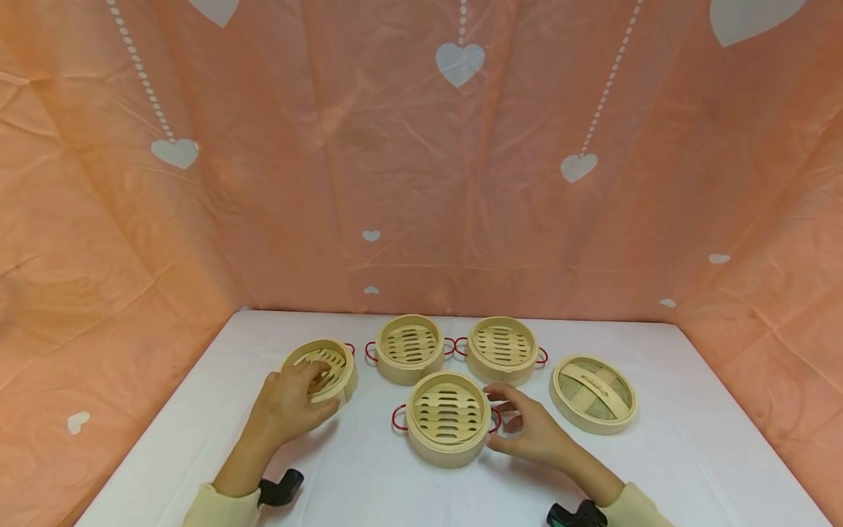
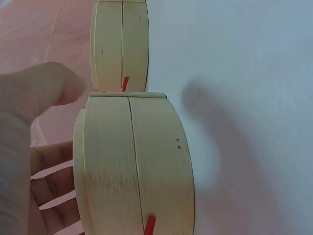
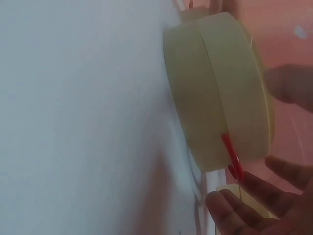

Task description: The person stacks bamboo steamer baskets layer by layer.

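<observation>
At the left of the table, my left hand [image 1: 287, 407] is over a small round bamboo steamer basket [image 1: 348, 382] with red handles. Seen from the left wrist, the thumb [image 2: 54, 88] stands apart from that basket's pale wall, and the other fingers reach behind its rim. A second steamer basket [image 1: 448, 415] stands front and centre, slatted floor facing up. My right hand [image 1: 530, 432] is beside its right side, around the red handle [image 1: 496, 421]. In the right wrist view, the fingers [image 3: 266, 193] are spread and loosely bent close to the handle.
Two more slatted steamer baskets stand at the back, one left of centre [image 1: 410, 372] and one right of centre [image 1: 502, 369], their red handles almost meeting. A woven bamboo lid [image 1: 594, 395] lies at the right. The white table [image 1: 685, 454] is bordered by orange cloth walls [image 1: 421, 219] with hearts.
</observation>
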The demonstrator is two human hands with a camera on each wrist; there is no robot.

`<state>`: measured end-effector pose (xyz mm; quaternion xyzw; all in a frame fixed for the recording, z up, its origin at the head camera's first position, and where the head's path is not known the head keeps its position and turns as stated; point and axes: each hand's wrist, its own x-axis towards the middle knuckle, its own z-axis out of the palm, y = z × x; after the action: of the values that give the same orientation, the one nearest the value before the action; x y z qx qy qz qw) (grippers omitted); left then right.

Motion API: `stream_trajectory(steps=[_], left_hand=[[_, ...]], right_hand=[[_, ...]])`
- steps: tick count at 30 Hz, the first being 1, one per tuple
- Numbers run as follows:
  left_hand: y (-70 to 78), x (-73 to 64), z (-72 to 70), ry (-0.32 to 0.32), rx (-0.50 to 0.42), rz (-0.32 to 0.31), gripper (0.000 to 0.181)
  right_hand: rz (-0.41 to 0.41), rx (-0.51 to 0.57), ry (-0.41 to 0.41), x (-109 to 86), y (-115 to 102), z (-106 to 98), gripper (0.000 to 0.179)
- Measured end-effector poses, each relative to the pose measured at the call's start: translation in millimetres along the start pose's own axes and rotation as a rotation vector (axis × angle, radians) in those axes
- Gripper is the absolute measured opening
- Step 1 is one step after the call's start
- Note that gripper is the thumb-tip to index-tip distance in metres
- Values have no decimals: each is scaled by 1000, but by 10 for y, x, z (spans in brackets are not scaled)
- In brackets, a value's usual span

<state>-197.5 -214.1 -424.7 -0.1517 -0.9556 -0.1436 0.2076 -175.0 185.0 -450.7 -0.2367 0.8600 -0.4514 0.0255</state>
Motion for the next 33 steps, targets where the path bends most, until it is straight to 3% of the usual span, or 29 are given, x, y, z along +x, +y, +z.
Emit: stream_trajectory(steps=[8,22,33], left_hand=[[-9,3,16,-47,-2,-6,42],[-12,-23,44,-17,-1,25,22],[-21,-16,71,19,-8,82,20]], right_hand=[[7,19,-4,10,-35,14,70],[18,12,-9,9,-36,43,69],[38,33,-14,27,-12,59,72]])
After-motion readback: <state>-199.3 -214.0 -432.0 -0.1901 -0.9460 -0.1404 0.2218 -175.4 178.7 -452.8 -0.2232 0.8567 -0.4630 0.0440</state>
